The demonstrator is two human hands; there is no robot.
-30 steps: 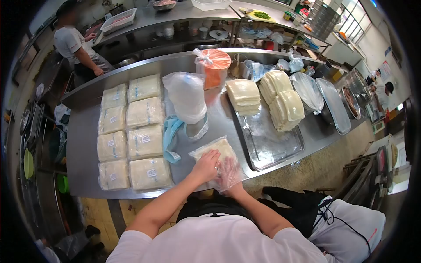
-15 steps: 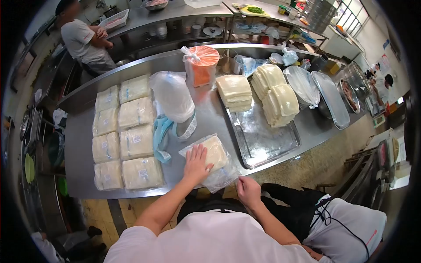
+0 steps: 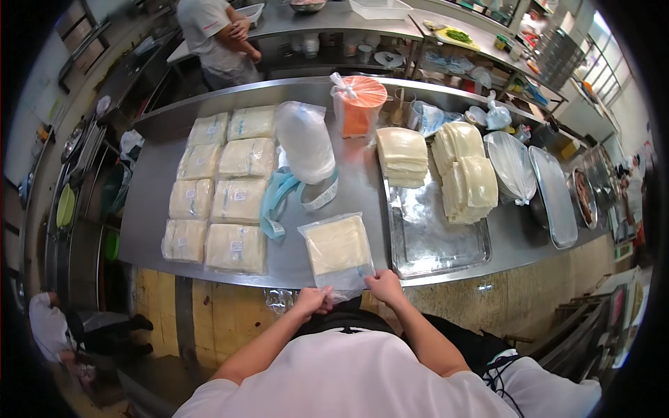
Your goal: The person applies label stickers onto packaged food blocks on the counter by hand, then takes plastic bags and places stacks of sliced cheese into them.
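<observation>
A clear plastic bag holding a square stack of pale dough sheets lies at the front edge of the steel table. Its loose end hangs over that edge toward me. My left hand is closed on the left corner of this end. At the right corner my right hand pinches the plastic. Left of the bag lie a light blue strip and a white printed label strip. Several filled, labelled packs lie in two columns farther left.
Right of my hands is a metal tray with stacked dough sheets. Behind are a roll of clear bags and a bagged orange tub. A person stands across the table; another person is close at my right.
My left hand has left the top of the stack and now grips the bag's near end. My right hand has moved up to the other corner. The bag lies straighter; the view has shifted.
</observation>
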